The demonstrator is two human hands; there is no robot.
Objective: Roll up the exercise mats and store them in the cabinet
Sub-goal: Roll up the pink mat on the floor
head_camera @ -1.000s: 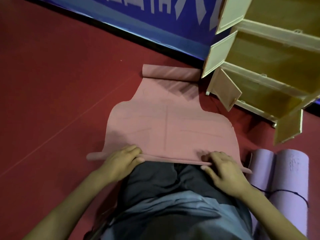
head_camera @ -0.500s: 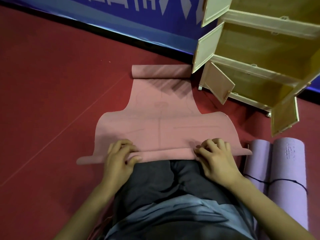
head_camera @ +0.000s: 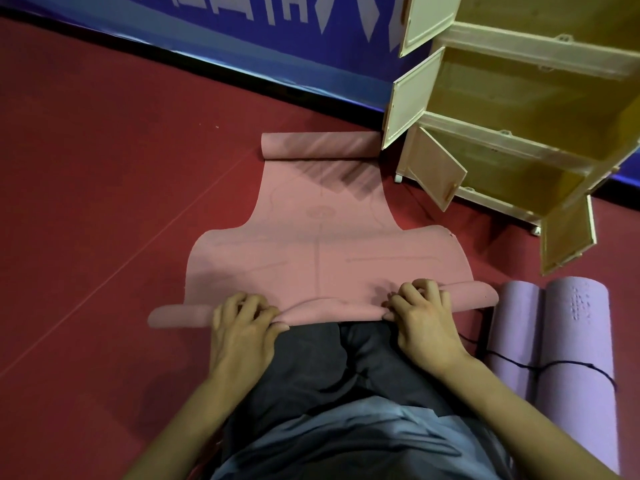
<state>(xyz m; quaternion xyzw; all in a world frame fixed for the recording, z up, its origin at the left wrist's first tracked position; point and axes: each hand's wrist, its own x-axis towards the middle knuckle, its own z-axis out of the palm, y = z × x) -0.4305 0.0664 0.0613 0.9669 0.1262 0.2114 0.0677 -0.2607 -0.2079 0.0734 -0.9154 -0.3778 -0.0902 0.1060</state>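
A pink exercise mat (head_camera: 322, 244) lies spread on the red floor in front of my knees, its far end curled into a small roll by the cabinet. Its near edge is turned over into a thin roll. My left hand (head_camera: 242, 323) grips that roll left of centre, fingers curled over it. My right hand (head_camera: 424, 313) grips it right of centre in the same way. A cream cabinet (head_camera: 512, 133) with open doors and bare yellow shelves stands at the upper right.
Two purple rolled mats (head_camera: 554, 358), tied together with a dark cord, lie on the floor at my right. A blue banner wall (head_camera: 242, 32) runs along the back. Open red floor (head_camera: 104, 202) stretches to the left.
The rolled near edge has grown thicker and moved away from me. Both hands have shifted forward with it, fingers curling over the roll.
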